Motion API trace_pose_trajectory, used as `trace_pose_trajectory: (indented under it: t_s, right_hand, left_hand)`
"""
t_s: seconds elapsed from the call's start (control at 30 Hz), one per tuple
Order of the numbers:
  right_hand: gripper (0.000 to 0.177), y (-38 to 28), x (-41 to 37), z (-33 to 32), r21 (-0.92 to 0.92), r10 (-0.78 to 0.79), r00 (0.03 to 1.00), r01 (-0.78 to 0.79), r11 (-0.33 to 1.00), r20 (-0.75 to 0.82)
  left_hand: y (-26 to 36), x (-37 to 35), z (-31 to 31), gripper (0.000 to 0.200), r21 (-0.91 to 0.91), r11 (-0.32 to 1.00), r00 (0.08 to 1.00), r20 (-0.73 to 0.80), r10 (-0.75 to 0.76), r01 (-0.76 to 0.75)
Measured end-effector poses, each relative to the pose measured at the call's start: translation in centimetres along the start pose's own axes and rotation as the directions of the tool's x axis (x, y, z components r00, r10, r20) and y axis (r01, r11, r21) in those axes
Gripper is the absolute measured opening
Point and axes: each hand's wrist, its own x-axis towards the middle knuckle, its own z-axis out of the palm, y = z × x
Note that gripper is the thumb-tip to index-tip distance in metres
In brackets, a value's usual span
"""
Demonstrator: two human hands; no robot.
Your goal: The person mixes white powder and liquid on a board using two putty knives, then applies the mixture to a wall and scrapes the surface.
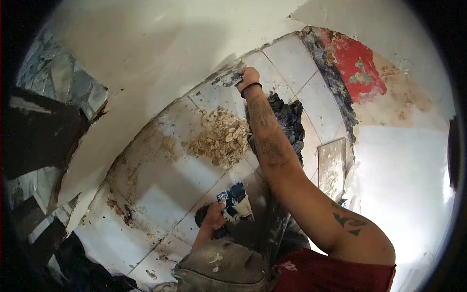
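My right hand (249, 78), at the end of a stretched-out arm, is closed round a scraper. The plaster-smeared blade of this scraper (227, 79) lies low against the foot of the cream wall (160, 58). Lower down, beside my bent knee (219, 267), my left hand (214, 216) grips a flat dark-blue plate (235, 195) smeared with cream plaster. It looks like a wide scraper, though my fingers hide part of it. Between the hands, a heap of broken plaster crumbs (221, 138) sits on the white floor tiles (170, 194).
A crumpled black plastic bag (291, 121) lies partly under my right arm. A loose dirty tile (332, 163) stands to the right. Red paint (357, 65) shows on a patch farther back. Dark boards (39, 131) and grey debris fill the left side.
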Motion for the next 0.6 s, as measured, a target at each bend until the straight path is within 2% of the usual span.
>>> trace_pose_trajectory:
  t_s: [0.03,0.07,0.1,0.17,0.2,0.27,0.3,0.33,0.37,0.4,0.47,0.5,0.6]
  right_hand:
    - [0.018,0.1,0.5,-0.3,-0.104,0.052,0.998,-0.049,0.993,0.034]
    - [0.016,-5.5,-1.0,-0.9,-0.506,0.112,0.99,-0.052,0.861,0.089]
    - [0.015,-12.0,-2.7,-1.6,-0.815,0.171,0.975,0.018,0.579,0.143]
    - [0.016,-12.0,-2.9,-1.1,-0.752,0.011,0.991,0.096,0.652,0.137]
    - [0.019,-11.7,-3.0,-0.8,-0.719,-0.07,0.989,0.143,0.68,0.131]
    - [0.024,-11.2,-2.7,0.1,-0.516,-0.041,0.997,0.066,0.854,0.06]
    - [0.028,-11.1,-2.6,0.9,-0.26,0.061,0.998,-0.063,0.964,-0.015]
    - [0.032,-11.1,-2.6,1.8,0.097,0.209,0.975,-0.201,0.975,-0.08]
    - [0.037,-12.1,-2.9,2.6,0.402,0.345,0.931,-0.27,0.875,-0.123]
    - [0.042,-13.1,-3.3,3.2,0.572,0.421,0.895,-0.269,0.775,-0.149]
    - [0.051,-14.7,-3.9,4.3,0.674,0.452,0.871,-0.217,0.706,-0.193]
    - [0.056,-15.7,-4.2,4.5,0.68,0.445,0.868,-0.189,0.708,-0.222]
    - [0.056,-18.3,-5.0,5.1,0.641,0.399,0.867,-0.127,0.757,-0.298]
  left_hand:
    - [-0.7,0.5,-2.1,0.026,0.085,0.996,0.993,0.109,-0.044,0.035]
    - [-1.2,1.0,-2.8,0.026,0.132,0.99,0.997,0.056,-0.048,0.04]
    - [-1.4,1.3,-3.1,0.025,0.176,0.983,0.999,0.003,-0.047,0.046]
    - [-1.0,0.9,-1.5,0.026,0.094,0.995,0.997,-0.081,-0.014,0.022]
    - [0.5,-0.3,2.1,0.027,-0.031,0.999,0.993,-0.115,0.009,-0.013]
    - [1.5,-1.1,3.9,0.029,-0.152,0.987,0.997,-0.058,0.047,-0.055]
    - [1.6,-1.4,3.5,0.03,-0.146,0.988,0.997,0.038,0.064,-0.058]
    - [0.9,-0.9,1.9,0.032,-0.115,0.992,0.994,0.084,0.07,-0.06]
    - [0.2,-0.4,0.4,0.033,-0.083,0.994,0.989,0.131,0.075,-0.064]
    - [-2.8,2.0,-3.7,0.034,-0.024,0.998,0.99,0.126,0.068,-0.065]
    - [-4.1,3.1,-5.2,0.037,0.025,0.997,0.991,0.11,0.073,-0.077]
    - [-3.3,2.5,-3.5,0.039,0.017,0.996,0.991,0.1,0.086,-0.089]
    - [0.2,-0.1,0.9,0.04,0.002,0.998,0.994,0.086,0.069,-0.07]
